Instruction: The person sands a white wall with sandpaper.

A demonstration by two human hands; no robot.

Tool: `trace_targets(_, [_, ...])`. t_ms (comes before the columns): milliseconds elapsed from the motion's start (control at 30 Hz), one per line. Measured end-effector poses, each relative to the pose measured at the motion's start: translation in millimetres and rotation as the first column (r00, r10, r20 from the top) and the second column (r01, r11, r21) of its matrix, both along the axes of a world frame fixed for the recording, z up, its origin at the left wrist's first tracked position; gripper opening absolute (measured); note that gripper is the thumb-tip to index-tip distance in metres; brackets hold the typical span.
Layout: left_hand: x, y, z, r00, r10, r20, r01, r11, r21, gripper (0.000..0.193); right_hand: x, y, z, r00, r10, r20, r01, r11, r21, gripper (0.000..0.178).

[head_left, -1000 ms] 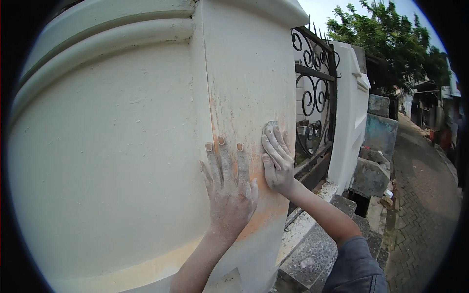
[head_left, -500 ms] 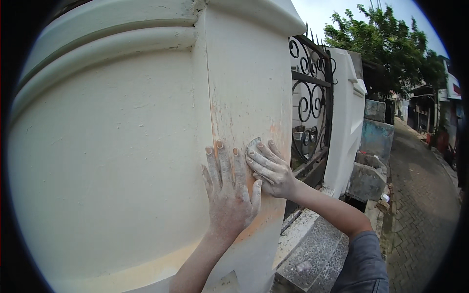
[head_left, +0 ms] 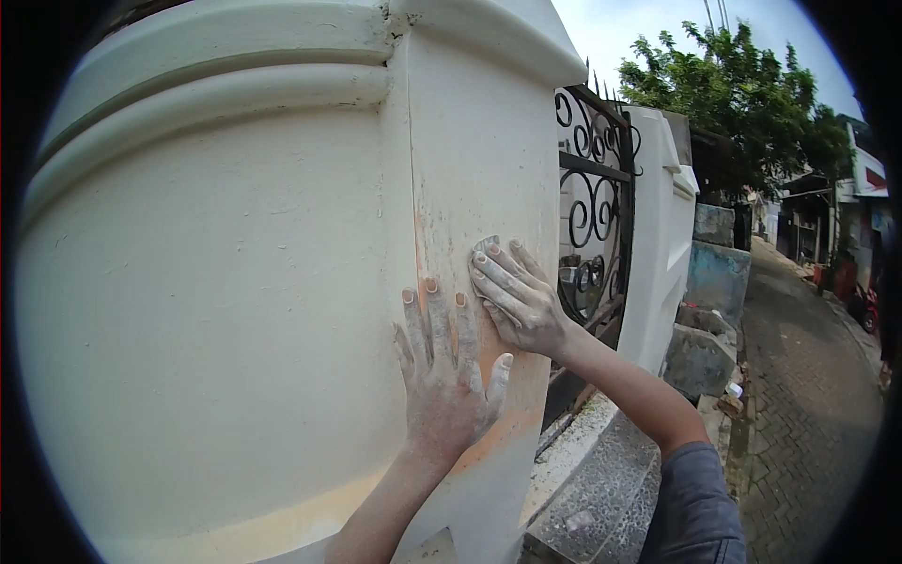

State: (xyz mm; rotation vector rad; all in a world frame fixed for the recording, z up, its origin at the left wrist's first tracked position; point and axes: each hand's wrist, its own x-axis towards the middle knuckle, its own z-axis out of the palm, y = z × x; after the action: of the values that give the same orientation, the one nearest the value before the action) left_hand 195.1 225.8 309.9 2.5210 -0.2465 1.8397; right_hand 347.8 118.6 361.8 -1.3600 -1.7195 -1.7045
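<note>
My left hand [head_left: 445, 399] lies flat against the white pillar [head_left: 489, 141], fingers spread and pointing up, coated in pale dust. Just right of it and higher, my right hand [head_left: 526, 305] presses a folded piece of sandpaper [head_left: 484, 244] onto the pillar's face. Only the grey edges of the sandpaper show past the fingers, which are dusty too. Around both hands the paint is worn, with orange patches [head_left: 489, 434] of an under-layer and thin scratches above.
A broad cream wall panel [head_left: 216, 310] adjoins the pillar on the left, under a rounded moulding [head_left: 235, 99]. To the right stand a black scrollwork gate [head_left: 597, 197] and a speckled step [head_left: 601, 479]. Concrete blocks [head_left: 700, 362] line a paved lane [head_left: 799, 395].
My right hand has slid up the pillar with the sandpaper, away from the left thumb. The left hand stays at about the same spot on the wall; the view has shifted slightly.
</note>
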Motion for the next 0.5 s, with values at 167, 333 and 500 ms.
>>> trace_targets(167, [-2.8, -7.3, 2.1, 0.998, 0.010, -0.064, -0.010, 1.000, -0.001, 0.083, -26.2, 13.6, 106.9, 0.966, 0.117, -0.231, -0.029, 0.935, 0.353, 0.043])
trace_targets(333, [-6.2, -3.0, 0.6, 0.997, 0.018, -0.070, -0.019, 1.000, -0.012, 0.084, -27.7, 31.2, -8.9, 0.977, 0.092, -0.193, -0.061, 0.985, 0.162, 0.046])
trace_targets(500, [-2.5, -1.8, -2.3, 1.000, 0.002, -0.007, -0.002, 1.000, 0.000, 0.085, -37.3, 28.4, 49.3, 0.977, 0.070, -0.202, -0.029, 0.980, 0.196, 0.048])
